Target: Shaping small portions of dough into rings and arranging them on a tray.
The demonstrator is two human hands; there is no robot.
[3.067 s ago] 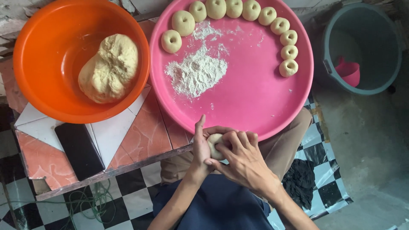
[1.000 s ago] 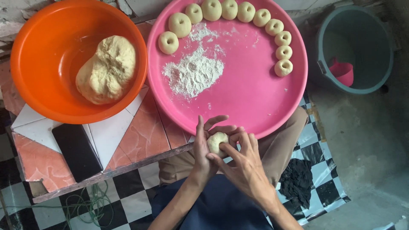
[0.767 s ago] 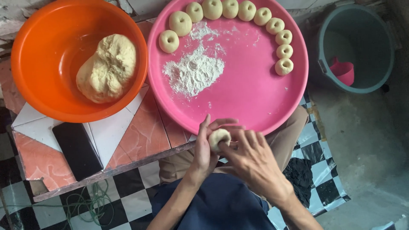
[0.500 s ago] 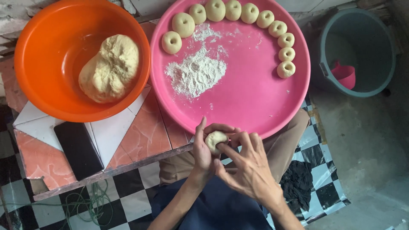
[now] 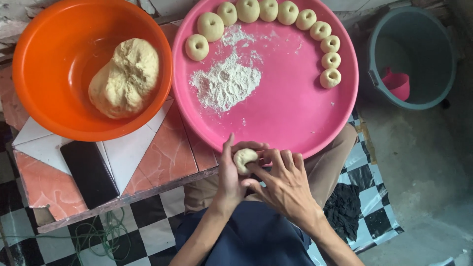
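Worktop [image 5: 162,157] tiles in orange, white and black are carrying the two biggest vessels, set side by side and nearly touching. Taking up most of the upper right is a round pink tray [image 5: 290,113], which is bearing a loose heap of white flour [image 5: 226,83] left of its middle and an arc of ten small dough rings [image 5: 268,10] along its far and right rim, each with a dimple pressed in its centre. Sitting to the left of the tray is an orange bowl [image 5: 44,83], and a large lump of pale dough [image 5: 125,79] is resting inside it. Standing on the floor at the far right, well apart from the worktop, is a grey bucket [image 5: 419,93] with a small pink scoop [image 5: 398,84] lying in it. Just below the near rim of the tray, the left hand [image 5: 230,175] is cupping a small dough ball [image 5: 244,158] from the left, thumb and fingers curled around it, while the right hand [image 5: 286,184] is pressing against it from the right with its fingers spread, so both are grasping the ball together above the person's lap.
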